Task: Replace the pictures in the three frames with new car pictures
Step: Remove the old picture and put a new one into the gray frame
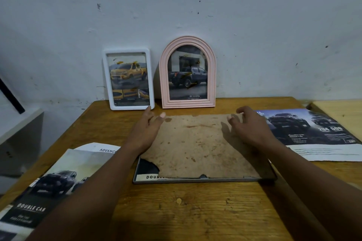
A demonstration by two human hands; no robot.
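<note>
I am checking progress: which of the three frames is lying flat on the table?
The grey frame under both hands, face down with its brown backing board up. The white and pink frames stand against the wall.

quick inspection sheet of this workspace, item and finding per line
surface: wooden table, worn, set against a wall.
job's things: white frame with a yellow truck picture and pink arched frame with a dark truck picture lean on the wall; grey frame lies face down, stained backing board on it, a picture corner showing beneath.
clutter: car brochure at left, car poster at right.
grippers: left hand and right hand open, fingers on the board's far corners.
cables: nothing seen.
surroundings: scuffed pale wall; white furniture at left; second wooden surface at right.
</note>
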